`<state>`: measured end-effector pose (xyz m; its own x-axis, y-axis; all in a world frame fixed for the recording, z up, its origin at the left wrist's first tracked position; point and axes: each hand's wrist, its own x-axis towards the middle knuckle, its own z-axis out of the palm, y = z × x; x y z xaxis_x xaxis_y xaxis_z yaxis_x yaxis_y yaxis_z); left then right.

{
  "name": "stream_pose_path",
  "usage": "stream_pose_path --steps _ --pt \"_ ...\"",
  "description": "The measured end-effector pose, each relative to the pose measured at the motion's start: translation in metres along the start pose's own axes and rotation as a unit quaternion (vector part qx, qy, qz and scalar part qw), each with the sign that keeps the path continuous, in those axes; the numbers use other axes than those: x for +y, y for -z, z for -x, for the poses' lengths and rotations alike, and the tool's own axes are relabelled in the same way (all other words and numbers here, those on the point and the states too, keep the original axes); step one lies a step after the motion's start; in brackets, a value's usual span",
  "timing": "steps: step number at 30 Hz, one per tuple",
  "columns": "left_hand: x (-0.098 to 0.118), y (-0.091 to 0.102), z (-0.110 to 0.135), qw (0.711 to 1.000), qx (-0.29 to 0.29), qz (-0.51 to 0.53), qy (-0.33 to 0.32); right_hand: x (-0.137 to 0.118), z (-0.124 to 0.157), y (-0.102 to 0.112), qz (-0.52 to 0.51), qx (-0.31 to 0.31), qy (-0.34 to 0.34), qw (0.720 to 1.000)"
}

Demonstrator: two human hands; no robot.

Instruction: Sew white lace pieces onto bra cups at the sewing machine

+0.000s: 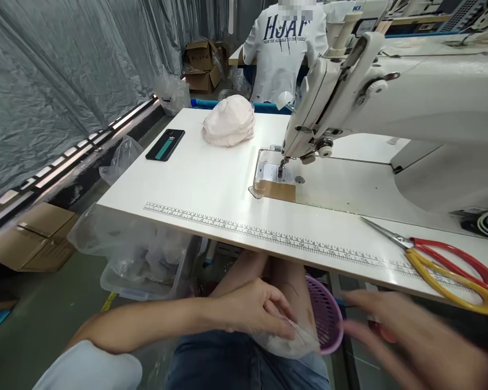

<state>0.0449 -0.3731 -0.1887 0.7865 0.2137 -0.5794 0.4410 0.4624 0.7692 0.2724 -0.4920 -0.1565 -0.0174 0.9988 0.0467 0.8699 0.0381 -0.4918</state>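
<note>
In the head view, the left hand [268,313] is grasping a thin whitish fabric piece [287,342], which lies over the person's lap, below the counter [203,181]. The right hand [406,333] is strongly blurred; its fingers seem to be spread and released, but I cannot tell if it touches the red object [384,329] near it. On the counter, a stack of pale pink fabric pieces [230,122] rests left of the sewing machine [423,95]; perhaps these are finished, I judge. The piece in hand is well apart from the presser foot [281,172], so its handling appears not complete.
</note>
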Motion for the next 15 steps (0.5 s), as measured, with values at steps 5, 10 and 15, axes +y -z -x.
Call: stream_pose_path --steps 5,10,15 --pt "-0.006 0.004 0.001 1.000 -0.013 0.009 -0.023 -0.044 -0.025 -0.030 -0.214 -0.226 -0.105 0.945" --pt "-0.003 0.013 0.016 0.999 -0.026 -0.023 -0.020 -0.042 -0.033 -0.039 -0.369 -0.282 -0.179 0.867" --pt "-0.005 0.017 0.017 0.999 -0.026 -0.038 -0.020 -0.034 -0.030 -0.043 -0.381 -0.286 -0.179 0.861"
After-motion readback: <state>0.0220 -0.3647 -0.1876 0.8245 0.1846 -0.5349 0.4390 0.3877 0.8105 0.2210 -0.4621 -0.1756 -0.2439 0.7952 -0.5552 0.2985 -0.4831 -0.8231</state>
